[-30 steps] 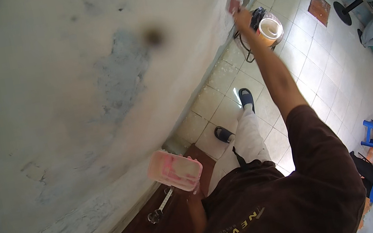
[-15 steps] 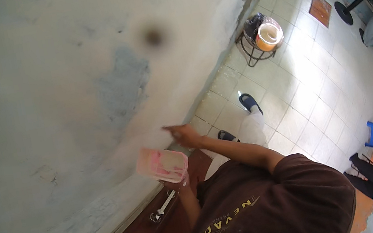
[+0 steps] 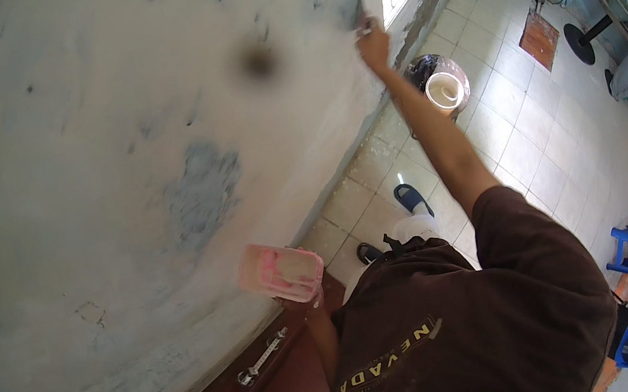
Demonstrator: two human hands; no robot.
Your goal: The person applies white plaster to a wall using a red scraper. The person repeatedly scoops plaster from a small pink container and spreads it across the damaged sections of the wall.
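We gripped a scraper [image 3: 361,13] in our right hand [image 3: 373,43] at one o'clock against the wall [image 3: 112,147]; our left hand [image 3: 299,299] clutched a pink tub [image 3: 280,271], kept close for reloading.

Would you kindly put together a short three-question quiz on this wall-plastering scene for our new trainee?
1. True or false: the right hand presses a flat tool against the wall.
2. What does the left hand hold?
A. a blue stool
B. a pink tray of pale paste
C. a broom
3. Fill in: on the tiled floor below the raised arm stands a pale ____.

Key:
1. True.
2. B: the pink tray, held near the wall.
3. Bucket, beside a dark bag.
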